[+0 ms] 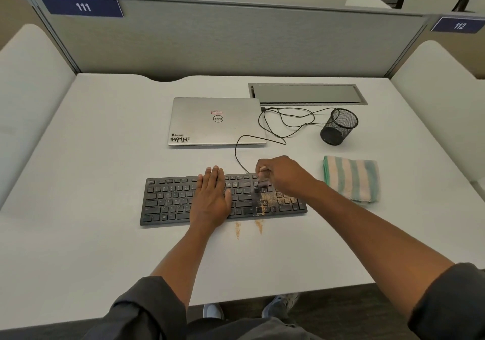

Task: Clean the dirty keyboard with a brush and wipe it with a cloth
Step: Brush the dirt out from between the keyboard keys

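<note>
Brushing the keyboard (168, 200) on the bench (91, 234).
My left hand (211, 195) lies flat, fingers straight, on the middle keys; my right hand (284, 175) grips the brush (263, 181) above sandy crumbs (267, 198). The cloth (351, 178) lies folded just right.

A closed silver laptop (216, 121) lies on the white surface (91, 182). To its right, a black mesh pen cup (339, 126) stands before a metal cable hatch (307, 94). Grey partition (223, 40) behind.

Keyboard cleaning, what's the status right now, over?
Left hand flat on keyboard, steadying. Right hand grips brush, bristles on keys. Tan crumbs on right side, some on desk. Cloth unused. Nothing blocking.
</note>
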Demonstrator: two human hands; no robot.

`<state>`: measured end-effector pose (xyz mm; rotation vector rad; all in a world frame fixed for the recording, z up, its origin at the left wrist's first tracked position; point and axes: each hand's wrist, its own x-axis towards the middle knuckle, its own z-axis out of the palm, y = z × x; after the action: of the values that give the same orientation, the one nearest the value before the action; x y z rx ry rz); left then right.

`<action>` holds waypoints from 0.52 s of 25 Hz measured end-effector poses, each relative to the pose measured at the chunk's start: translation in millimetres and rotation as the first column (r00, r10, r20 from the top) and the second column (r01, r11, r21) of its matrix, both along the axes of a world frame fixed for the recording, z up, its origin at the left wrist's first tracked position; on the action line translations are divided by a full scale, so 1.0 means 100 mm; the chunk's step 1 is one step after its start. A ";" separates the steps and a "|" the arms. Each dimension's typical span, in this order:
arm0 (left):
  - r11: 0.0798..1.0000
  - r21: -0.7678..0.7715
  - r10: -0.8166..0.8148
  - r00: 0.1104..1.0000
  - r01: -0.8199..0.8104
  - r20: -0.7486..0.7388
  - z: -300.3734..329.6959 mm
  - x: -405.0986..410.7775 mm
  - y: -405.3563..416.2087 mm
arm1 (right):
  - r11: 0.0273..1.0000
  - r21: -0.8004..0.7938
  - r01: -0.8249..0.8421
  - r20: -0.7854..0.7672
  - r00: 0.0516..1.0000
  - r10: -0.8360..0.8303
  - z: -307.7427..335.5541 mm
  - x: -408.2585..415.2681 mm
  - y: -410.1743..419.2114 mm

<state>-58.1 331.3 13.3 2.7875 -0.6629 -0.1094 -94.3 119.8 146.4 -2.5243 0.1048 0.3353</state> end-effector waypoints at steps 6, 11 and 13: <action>1.000 0.012 -0.002 1.000 0.002 0.001 0.01 0.00 0.00 | 0.997 0.076 0.012 0.069 0.997 -0.017 0.11 0.03 0.10; 1.000 0.018 0.000 1.000 0.000 -0.001 0.03 -0.01 0.00 | 0.991 -0.046 0.127 0.115 0.986 -0.121 0.00 0.10 0.18; 1.000 0.026 -0.001 1.000 0.001 0.000 0.02 -0.01 0.00 | 0.987 -0.082 0.137 0.059 0.989 -0.133 -0.04 0.06 0.26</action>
<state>-58.6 331.1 15.0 2.8116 -0.6680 -0.1186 -87.8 145.5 142.1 -2.5929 0.2736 0.2129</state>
